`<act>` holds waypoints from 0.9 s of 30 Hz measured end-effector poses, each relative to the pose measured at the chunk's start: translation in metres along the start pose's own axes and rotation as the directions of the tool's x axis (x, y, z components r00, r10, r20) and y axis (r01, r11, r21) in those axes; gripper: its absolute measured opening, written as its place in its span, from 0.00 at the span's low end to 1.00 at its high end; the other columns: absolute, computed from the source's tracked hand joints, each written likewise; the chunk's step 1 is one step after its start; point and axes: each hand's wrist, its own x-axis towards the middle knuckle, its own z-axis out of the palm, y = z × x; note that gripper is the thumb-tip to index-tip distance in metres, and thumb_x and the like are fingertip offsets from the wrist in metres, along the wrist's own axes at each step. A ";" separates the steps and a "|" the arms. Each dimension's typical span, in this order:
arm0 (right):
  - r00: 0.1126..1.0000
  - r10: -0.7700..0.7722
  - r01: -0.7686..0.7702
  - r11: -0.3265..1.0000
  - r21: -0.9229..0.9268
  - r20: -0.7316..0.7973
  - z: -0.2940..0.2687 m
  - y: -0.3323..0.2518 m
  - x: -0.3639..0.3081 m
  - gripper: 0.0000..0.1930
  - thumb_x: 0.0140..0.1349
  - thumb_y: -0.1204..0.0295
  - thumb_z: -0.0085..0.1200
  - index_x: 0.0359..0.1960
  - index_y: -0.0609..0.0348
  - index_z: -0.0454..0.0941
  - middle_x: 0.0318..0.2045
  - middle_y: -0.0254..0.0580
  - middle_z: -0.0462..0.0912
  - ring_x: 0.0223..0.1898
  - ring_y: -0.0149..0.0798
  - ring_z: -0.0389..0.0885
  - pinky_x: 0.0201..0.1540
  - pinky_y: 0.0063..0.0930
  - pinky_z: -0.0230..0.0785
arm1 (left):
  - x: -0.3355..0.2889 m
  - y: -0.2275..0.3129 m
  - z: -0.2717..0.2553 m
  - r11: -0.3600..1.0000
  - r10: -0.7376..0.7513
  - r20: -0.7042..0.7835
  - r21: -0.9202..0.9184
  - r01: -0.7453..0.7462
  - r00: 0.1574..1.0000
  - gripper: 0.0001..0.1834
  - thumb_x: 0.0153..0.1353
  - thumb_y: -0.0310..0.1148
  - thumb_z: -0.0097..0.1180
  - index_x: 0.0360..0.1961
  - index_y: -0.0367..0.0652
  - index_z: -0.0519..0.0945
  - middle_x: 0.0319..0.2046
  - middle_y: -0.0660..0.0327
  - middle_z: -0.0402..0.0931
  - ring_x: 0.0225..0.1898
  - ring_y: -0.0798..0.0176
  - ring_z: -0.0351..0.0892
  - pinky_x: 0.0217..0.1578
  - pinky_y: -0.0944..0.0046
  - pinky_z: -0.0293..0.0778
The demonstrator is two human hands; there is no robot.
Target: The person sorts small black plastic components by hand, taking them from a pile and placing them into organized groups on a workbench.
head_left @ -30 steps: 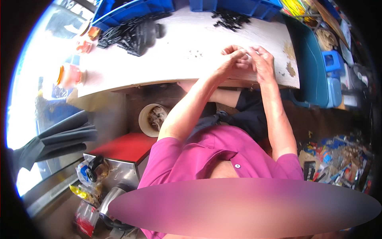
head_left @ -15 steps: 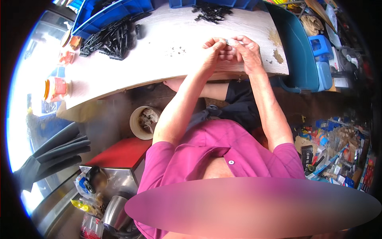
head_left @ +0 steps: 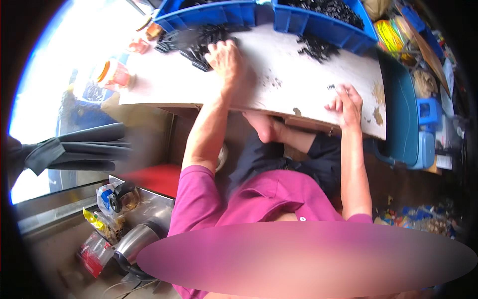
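Both now apart: left hand [head_left: 225, 61] at the black strips [head_left: 195, 54], right hand [head_left: 349, 103] curled near the front edge of the bench [head_left: 169, 83]. I cannot tell what either grips.

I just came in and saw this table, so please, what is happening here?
A person sits at a white table. The left hand is at a pile of black parts, before a blue bin. The right hand is at the table's right side, by a small dark piece; I cannot tell whether that is held.
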 end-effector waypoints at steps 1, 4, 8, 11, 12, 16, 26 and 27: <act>1.000 -0.012 0.012 1.000 0.015 0.013 -0.002 0.000 -0.002 0.06 0.63 0.68 0.56 0.37 0.56 0.75 0.10 0.29 0.64 0.15 0.29 0.70 0.24 0.33 0.76 | -0.001 0.002 0.000 1.000 0.011 0.002 -0.017 -0.011 1.000 0.11 0.49 0.38 0.59 0.32 0.44 0.79 0.35 0.55 0.79 0.44 0.49 0.73 0.42 0.47 0.67; 0.999 -0.039 0.038 0.998 0.046 0.021 -0.004 0.002 -0.006 0.06 0.63 0.68 0.57 0.36 0.55 0.76 0.10 0.28 0.65 0.14 0.28 0.69 0.23 0.33 0.76 | -0.007 0.011 -0.003 0.999 0.035 -0.002 -0.033 -0.035 0.999 0.08 0.51 0.35 0.56 0.32 0.46 0.77 0.33 0.58 0.79 0.42 0.51 0.74 0.40 0.48 0.66; 0.999 -0.039 0.037 0.997 0.065 0.020 0.002 -0.001 -0.005 0.06 0.62 0.68 0.57 0.35 0.54 0.76 0.09 0.28 0.64 0.13 0.28 0.69 0.22 0.33 0.76 | -0.009 0.010 -0.004 0.989 0.106 -0.013 -0.099 -0.107 0.994 0.07 0.53 0.31 0.53 0.34 0.48 0.78 0.32 0.61 0.79 0.41 0.55 0.74 0.40 0.51 0.64; 0.999 -0.049 0.049 0.997 0.059 -0.006 0.001 -0.001 -0.003 0.06 0.62 0.68 0.58 0.34 0.54 0.76 0.09 0.28 0.64 0.12 0.28 0.68 0.21 0.33 0.75 | -0.010 0.015 -0.009 0.989 0.095 0.013 -0.113 -0.093 0.995 0.07 0.54 0.31 0.52 0.35 0.45 0.77 0.35 0.58 0.78 0.43 0.54 0.72 0.41 0.51 0.64; 0.999 -0.049 0.049 0.997 0.061 -0.011 0.002 -0.002 -0.002 0.06 0.62 0.67 0.58 0.34 0.54 0.75 0.08 0.28 0.63 0.12 0.28 0.68 0.20 0.33 0.75 | -0.010 0.015 -0.010 0.988 0.073 0.017 -0.139 -0.070 0.997 0.07 0.54 0.31 0.52 0.35 0.45 0.77 0.36 0.57 0.77 0.44 0.53 0.72 0.42 0.50 0.64; 0.999 -0.046 0.047 0.993 0.104 -0.011 0.005 -0.005 -0.002 0.05 0.62 0.69 0.57 0.33 0.55 0.75 0.09 0.29 0.66 0.13 0.27 0.69 0.20 0.31 0.76 | -0.014 0.017 -0.010 0.953 0.101 -0.021 -0.283 -0.103 0.995 0.09 0.54 0.31 0.53 0.38 0.44 0.75 0.31 0.53 0.75 0.38 0.48 0.72 0.38 0.49 0.65; 0.996 -0.051 0.068 0.964 0.256 -0.071 0.019 -0.008 -0.005 0.07 0.62 0.69 0.56 0.37 0.56 0.75 0.11 0.31 0.69 0.16 0.31 0.74 0.27 0.43 0.81 | -0.077 0.104 -0.049 -0.434 0.235 0.663 -0.582 0.687 0.710 0.13 0.59 0.28 0.60 0.45 0.40 0.75 0.27 0.63 0.76 0.23 0.72 0.76 0.20 0.73 0.75; 0.996 -0.052 0.069 0.960 0.271 -0.070 0.019 -0.007 -0.004 0.07 0.62 0.68 0.57 0.37 0.56 0.75 0.11 0.31 0.69 0.16 0.31 0.74 0.26 0.41 0.81 | -0.080 0.112 -0.063 -0.417 0.301 0.668 -0.550 0.724 0.680 0.13 0.60 0.28 0.60 0.45 0.41 0.75 0.28 0.63 0.76 0.25 0.72 0.76 0.21 0.73 0.75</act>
